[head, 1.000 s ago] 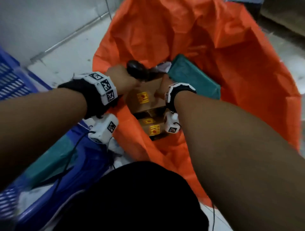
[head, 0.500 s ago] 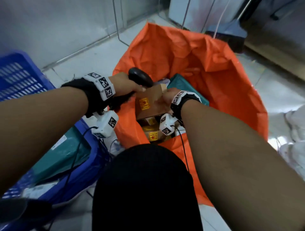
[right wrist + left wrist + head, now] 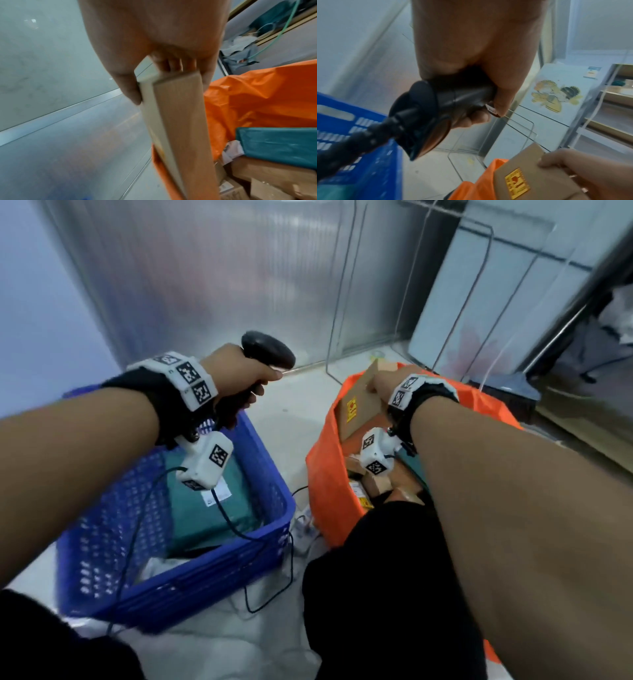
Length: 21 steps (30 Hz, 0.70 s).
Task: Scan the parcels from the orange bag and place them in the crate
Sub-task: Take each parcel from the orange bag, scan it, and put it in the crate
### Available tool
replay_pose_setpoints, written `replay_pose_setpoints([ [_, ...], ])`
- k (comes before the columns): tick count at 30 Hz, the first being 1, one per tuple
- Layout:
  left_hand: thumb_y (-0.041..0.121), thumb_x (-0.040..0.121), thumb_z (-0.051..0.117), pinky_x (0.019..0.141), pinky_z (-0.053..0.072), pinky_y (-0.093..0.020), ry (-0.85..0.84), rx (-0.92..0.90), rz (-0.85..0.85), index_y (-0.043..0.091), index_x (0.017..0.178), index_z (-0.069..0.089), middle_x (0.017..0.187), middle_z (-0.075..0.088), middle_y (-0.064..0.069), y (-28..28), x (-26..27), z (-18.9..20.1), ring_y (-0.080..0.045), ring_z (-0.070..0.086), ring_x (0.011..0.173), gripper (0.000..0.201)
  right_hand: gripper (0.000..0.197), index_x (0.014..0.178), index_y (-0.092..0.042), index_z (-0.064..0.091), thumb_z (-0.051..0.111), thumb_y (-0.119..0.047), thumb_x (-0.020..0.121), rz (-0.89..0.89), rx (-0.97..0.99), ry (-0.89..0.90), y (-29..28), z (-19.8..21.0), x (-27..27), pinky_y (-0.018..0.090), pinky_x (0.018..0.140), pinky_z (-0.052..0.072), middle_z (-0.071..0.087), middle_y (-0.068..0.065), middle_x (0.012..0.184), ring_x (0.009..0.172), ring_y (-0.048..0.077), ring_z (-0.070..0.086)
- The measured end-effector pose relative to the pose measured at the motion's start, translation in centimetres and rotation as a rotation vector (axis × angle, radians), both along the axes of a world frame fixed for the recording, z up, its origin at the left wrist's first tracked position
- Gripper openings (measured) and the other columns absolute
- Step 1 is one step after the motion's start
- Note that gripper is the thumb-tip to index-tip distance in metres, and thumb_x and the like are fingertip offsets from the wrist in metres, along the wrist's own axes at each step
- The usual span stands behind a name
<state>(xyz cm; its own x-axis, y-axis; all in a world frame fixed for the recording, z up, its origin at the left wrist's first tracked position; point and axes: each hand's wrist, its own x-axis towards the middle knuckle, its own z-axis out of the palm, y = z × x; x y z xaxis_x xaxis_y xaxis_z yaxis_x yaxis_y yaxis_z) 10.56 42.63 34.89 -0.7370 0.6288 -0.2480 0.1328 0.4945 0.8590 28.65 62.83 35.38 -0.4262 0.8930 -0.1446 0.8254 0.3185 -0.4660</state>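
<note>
My right hand point(image 3: 383, 380) grips a flat brown cardboard parcel point(image 3: 359, 409) with a yellow sticker, held on edge above the left rim of the orange bag point(image 3: 325, 491). In the right wrist view the thumb and fingers point(image 3: 171, 63) clamp the parcel point(image 3: 180, 121) at its top end. My left hand point(image 3: 239, 374) holds a black barcode scanner point(image 3: 267, 349) by its handle, above the far edge of the blue crate point(image 3: 239, 570). The scanner point(image 3: 436, 108) and the parcel point(image 3: 530, 178) both show in the left wrist view, apart from each other.
A teal parcel point(image 3: 205, 501) with a white label lies in the blue crate. The orange bag holds more brown boxes point(image 3: 265, 175) and a teal parcel point(image 3: 278, 143). The scanner cable point(image 3: 267, 577) trails over the crate. A white cabinet point(image 3: 556, 101) and a wire frame stand behind.
My right hand lifted the cardboard parcel up out of the bag and turned it on edge. My left hand moved the scanner left, away from the bag, over the crate.
</note>
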Motion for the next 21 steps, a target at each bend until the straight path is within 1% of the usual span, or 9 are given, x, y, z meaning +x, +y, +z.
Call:
replay_pose_setpoints([
  [1, 0.031, 0.084, 0.079, 0.055, 0.048, -0.033, -0.017, 0.007, 0.017, 0.006, 0.086, 0.065, 0.066, 0.063, -0.007, -1.6, -1.0, -0.7, -0.022, 0.055, 0.053, 0.028, 0.053, 0.137, -0.021, 0.049, 0.045, -0.049, 0.093, 0.018, 0.097, -0.021, -1.1, 0.0, -1.0, 0.056, 0.091, 0.05, 0.053, 0.014, 0.139, 0.121, 0.042, 0.055],
  [3, 0.029, 0.087, 0.077, 0.052, 0.047, -0.029, -0.075, 0.068, 0.071, 0.009, 0.084, 0.062, 0.064, 0.062, -0.007, -4.9, -2.7, -2.5, -0.02, 0.054, 0.05, 0.025, 0.058, 0.113, -0.015, 0.062, 0.044, -0.059, 0.08, 0.064, 0.248, 0.089, -3.0, -0.4, -4.2, 0.041, 0.08, 0.051, 0.065, 0.014, 0.113, 0.102, 0.037, 0.064],
  [4, 0.028, 0.089, 0.074, 0.05, 0.047, -0.027, -0.116, 0.108, 0.121, 0.01, 0.084, 0.061, 0.064, 0.061, -0.007, -6.6, -3.7, -3.5, -0.019, 0.053, 0.049, 0.023, 0.054, 0.104, -0.015, 0.064, 0.049, -0.058, 0.076, 0.124, 0.357, 0.116, -4.1, -1.0, -6.1, 0.035, 0.074, 0.049, 0.066, 0.01, 0.103, 0.095, 0.034, 0.065],
  [6, 0.029, 0.093, 0.071, 0.045, 0.047, -0.023, -0.217, 0.184, 0.217, 0.01, 0.08, 0.059, 0.066, 0.061, -0.009, -8.5, -5.1, -5.0, -0.017, 0.055, 0.048, 0.026, 0.043, 0.105, -0.018, 0.062, 0.061, -0.043, 0.071, 0.337, 0.574, -0.015, -6.6, -1.4, -8.8, 0.036, 0.071, 0.044, 0.061, 0.006, 0.104, 0.1, 0.033, 0.061],
  [8, 0.033, 0.093, 0.071, 0.045, 0.05, -0.022, -0.314, 0.249, 0.321, 0.011, 0.077, 0.056, 0.066, 0.064, -0.012, -10.1, -6.6, -6.6, -0.016, 0.061, 0.049, 0.031, 0.046, 0.113, -0.015, 0.058, 0.067, -0.033, 0.072, 0.565, 0.709, -0.182, -9.4, -3.0, -11.2, 0.039, 0.078, 0.045, 0.056, 0.008, 0.114, 0.108, 0.033, 0.055],
  [11, 0.03, 0.094, 0.07, 0.049, 0.055, -0.024, -0.393, 0.309, 0.447, 0.008, 0.079, 0.057, 0.068, 0.067, -0.013, -12.0, -9.0, -8.9, -0.019, 0.068, 0.055, 0.029, 0.046, 0.119, -0.015, 0.054, 0.067, -0.03, 0.078, 0.75, 0.818, -0.341, -12.3, -7.0, -13.6, 0.041, 0.085, 0.044, 0.053, 0.007, 0.12, 0.113, 0.03, 0.051],
  [14, 0.023, 0.095, 0.066, 0.049, 0.056, -0.025, -0.447, 0.288, 0.505, 0.006, 0.085, 0.057, 0.074, 0.065, -0.014, -13.3, -11.5, -11.0, -0.02, 0.066, 0.057, 0.021, 0.033, 0.115, -0.015, 0.055, 0.062, -0.026, 0.085, 0.867, 0.906, -0.441, -14.1, -11.2, -16.2, 0.038, 0.081, 0.042, 0.054, 0.006, 0.114, 0.106, 0.028, 0.052],
  [18, 0.024, 0.091, 0.07, 0.054, 0.059, -0.028, -0.456, 0.234, 0.542, 0.003, 0.094, 0.062, 0.077, 0.069, -0.014, -12.9, -13.1, -12.1, -0.023, 0.069, 0.065, 0.022, 0.019, 0.103, -0.016, 0.058, 0.064, -0.017, 0.085, 0.814, 0.9, -0.371, -15.9, -12.5, -18.6, 0.036, 0.072, 0.035, 0.056, 0.004, 0.102, 0.095, 0.026, 0.055],
  [21, 0.024, 0.092, 0.07, 0.052, 0.055, -0.028, -0.488, 0.222, 0.556, 0.004, 0.09, 0.061, 0.073, 0.062, -0.015, -12.1, -13.2, -13.0, -0.024, 0.062, 0.058, 0.022, 0.031, 0.105, -0.02, 0.056, 0.067, -0.018, 0.077, 0.887, 0.88, -0.277, -17.8, -12.8, -20.1, 0.036, 0.072, 0.036, 0.057, 0.002, 0.106, 0.098, 0.026, 0.057],
])
